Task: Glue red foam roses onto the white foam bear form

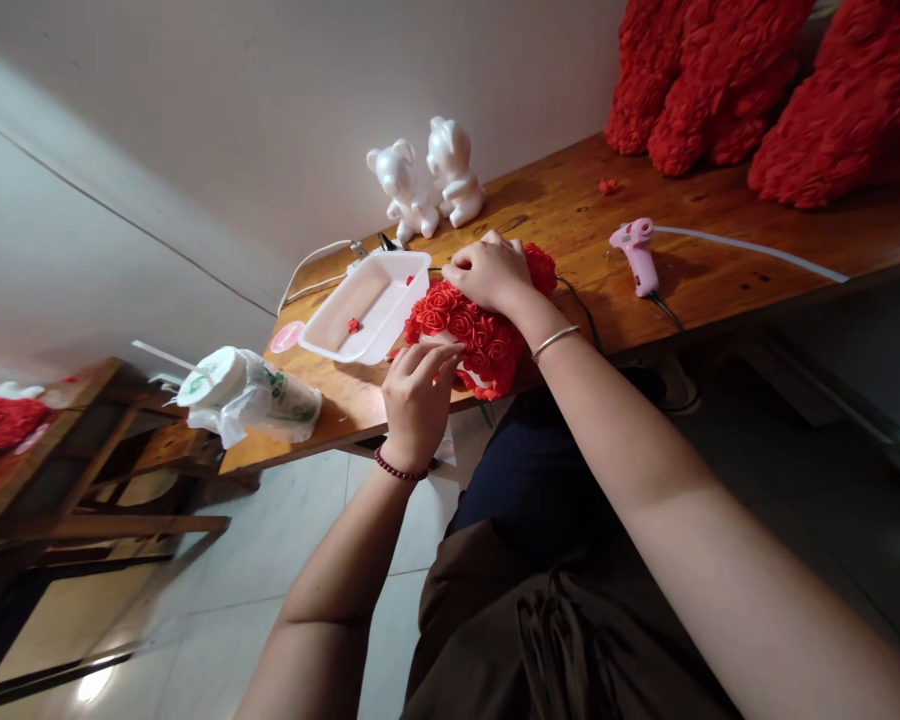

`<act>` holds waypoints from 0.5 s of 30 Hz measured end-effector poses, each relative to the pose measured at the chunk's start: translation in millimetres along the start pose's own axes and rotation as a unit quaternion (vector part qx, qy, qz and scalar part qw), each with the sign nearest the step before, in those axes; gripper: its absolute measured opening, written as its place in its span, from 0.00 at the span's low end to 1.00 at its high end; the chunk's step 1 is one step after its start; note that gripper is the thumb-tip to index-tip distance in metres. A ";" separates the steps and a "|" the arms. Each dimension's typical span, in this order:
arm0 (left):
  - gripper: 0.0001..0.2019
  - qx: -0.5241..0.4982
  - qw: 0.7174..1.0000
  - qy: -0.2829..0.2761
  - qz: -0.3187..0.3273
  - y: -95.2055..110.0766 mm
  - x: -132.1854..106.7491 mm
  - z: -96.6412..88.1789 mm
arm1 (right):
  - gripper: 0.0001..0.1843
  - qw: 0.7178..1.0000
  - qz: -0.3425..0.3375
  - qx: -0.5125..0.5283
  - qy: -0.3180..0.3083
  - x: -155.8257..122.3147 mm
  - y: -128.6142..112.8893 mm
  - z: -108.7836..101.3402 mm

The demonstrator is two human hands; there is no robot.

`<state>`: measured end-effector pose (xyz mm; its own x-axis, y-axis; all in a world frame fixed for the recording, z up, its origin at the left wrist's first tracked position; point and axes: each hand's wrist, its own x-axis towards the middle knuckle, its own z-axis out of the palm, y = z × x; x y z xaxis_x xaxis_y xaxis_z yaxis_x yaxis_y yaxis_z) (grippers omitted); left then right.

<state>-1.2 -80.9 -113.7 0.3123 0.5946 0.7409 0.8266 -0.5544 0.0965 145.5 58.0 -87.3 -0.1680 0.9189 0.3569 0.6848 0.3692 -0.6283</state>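
A foam figure covered in red foam roses (469, 335) lies on its side on the wooden table (570, 215), with some white foam showing near its lower edge. My right hand (487, 272) grips it from above, and the fingertips of my left hand (418, 392) press against its near side. A white plastic tray (386, 285) stands just left of the figure and holds a single small red rose (354, 325). A pink hot glue gun (636, 255) lies on the table to the right of my right hand, with its cord trailing away.
Two bare white foam bears (405, 190) stand against the wall behind the tray. Finished red rose bears (727, 85) fill the table's far end. A bagged plastic cup (247, 395) sits at the left corner, and a wooden shelf with red material (4, 422) stands farther left.
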 end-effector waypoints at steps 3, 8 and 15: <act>0.08 0.040 0.998 -0.001 0.050 -0.4 3.8 -2.3 | 0.20 1.000 0.000 0.001 0.002 0.0 0.3 0.4; 0.13 0.119 0.979 -0.034 0.165 -11.8 11.3 -10.2 | 0.20 1.000 0.002 0.004 0.002 0.5 0.9 0.9; 0.16 0.126 0.951 -0.083 0.270 -32.8 21.6 -17.8 | 0.20 1.000 0.002 0.007 0.009 1.1 2.1 2.7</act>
<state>-29.9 -60.2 -89.0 0.7757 0.3573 0.5203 0.6039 -0.6597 -0.4473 144.9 60.1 -90.1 -0.1527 0.9176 0.3670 0.6752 0.3680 -0.6392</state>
